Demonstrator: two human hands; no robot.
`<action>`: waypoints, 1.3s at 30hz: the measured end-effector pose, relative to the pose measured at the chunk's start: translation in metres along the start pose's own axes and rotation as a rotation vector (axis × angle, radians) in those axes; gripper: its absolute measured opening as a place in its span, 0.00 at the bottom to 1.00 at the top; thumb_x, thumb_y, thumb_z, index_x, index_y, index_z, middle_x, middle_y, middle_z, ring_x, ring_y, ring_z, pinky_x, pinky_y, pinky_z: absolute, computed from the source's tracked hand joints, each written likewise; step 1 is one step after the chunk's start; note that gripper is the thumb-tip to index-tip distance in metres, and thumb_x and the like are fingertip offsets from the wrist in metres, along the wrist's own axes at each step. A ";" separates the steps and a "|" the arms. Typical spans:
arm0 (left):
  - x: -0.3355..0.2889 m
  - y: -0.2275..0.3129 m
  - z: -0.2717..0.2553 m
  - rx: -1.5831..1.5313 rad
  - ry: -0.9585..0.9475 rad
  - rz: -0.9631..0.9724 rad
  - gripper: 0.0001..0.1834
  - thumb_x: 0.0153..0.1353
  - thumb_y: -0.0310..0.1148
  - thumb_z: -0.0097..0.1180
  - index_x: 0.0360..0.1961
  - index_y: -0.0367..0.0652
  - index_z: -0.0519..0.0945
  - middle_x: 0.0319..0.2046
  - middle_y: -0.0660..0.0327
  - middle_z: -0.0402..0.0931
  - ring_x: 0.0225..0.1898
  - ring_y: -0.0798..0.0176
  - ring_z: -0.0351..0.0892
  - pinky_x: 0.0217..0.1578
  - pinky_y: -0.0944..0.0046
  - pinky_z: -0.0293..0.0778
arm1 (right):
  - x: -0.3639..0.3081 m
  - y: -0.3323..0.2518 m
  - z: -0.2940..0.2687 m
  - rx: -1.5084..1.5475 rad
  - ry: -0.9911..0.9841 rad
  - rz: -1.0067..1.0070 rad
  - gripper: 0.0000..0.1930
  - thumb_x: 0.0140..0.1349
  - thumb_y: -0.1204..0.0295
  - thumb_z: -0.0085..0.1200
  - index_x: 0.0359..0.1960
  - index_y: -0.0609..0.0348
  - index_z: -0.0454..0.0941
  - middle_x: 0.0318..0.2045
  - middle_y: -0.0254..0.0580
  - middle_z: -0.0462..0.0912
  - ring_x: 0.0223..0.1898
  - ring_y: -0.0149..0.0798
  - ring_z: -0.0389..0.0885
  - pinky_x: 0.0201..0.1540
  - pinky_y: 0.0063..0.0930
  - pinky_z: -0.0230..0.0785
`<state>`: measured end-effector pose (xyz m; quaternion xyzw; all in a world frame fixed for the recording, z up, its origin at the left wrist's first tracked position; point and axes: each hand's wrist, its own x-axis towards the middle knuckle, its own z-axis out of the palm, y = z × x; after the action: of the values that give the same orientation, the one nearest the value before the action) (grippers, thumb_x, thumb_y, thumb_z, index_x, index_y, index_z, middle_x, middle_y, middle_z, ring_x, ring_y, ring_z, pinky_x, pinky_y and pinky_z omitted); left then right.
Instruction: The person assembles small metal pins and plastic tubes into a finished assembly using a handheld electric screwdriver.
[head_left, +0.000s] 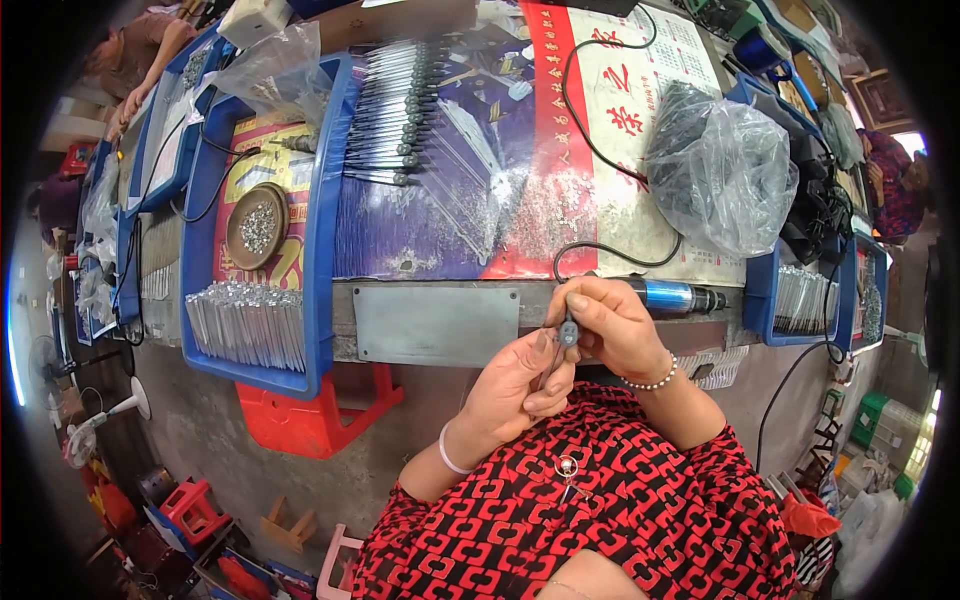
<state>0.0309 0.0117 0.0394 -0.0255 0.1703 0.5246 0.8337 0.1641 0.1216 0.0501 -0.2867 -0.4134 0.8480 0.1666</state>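
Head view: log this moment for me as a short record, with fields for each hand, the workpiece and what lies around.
Right hand: pinches a small dark grey piece
Left hand: fingers curled close beside that piece; exact contact partly hidden
Beyond right hand: blue-and-black cylindrical tool
On table: row of grey-ended metal rods; clear plastic bag of dark contents
Left side: blue tray with round bowl and upright metal strips
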 end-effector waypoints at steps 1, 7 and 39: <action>0.000 -0.001 -0.002 -0.023 0.013 0.019 0.20 0.69 0.48 0.41 0.41 0.39 0.71 0.20 0.67 0.65 0.13 0.78 0.54 0.16 0.77 0.52 | 0.000 0.003 0.004 -0.150 0.035 -0.112 0.16 0.69 0.62 0.43 0.34 0.63 0.76 0.19 0.26 0.72 0.19 0.20 0.69 0.18 0.14 0.56; -0.001 0.003 -0.001 -0.037 0.005 0.075 0.21 0.68 0.48 0.42 0.42 0.39 0.71 0.20 0.66 0.65 0.13 0.78 0.54 0.16 0.76 0.51 | -0.004 0.008 0.008 -0.075 0.131 -0.196 0.13 0.71 0.65 0.41 0.37 0.61 0.75 0.17 0.24 0.68 0.18 0.17 0.64 0.20 0.12 0.55; -0.011 0.006 -0.039 -0.274 -0.058 0.178 0.16 0.70 0.45 0.42 0.41 0.41 0.71 0.21 0.68 0.65 0.13 0.79 0.54 0.15 0.77 0.51 | 0.042 0.002 0.021 -0.553 -0.017 -0.069 0.14 0.70 0.65 0.42 0.38 0.63 0.75 0.23 0.28 0.72 0.22 0.20 0.69 0.24 0.15 0.63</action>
<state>0.0113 -0.0037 0.0069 -0.1089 0.0746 0.6152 0.7772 0.1181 0.1292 0.0441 -0.3000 -0.6401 0.6991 0.1076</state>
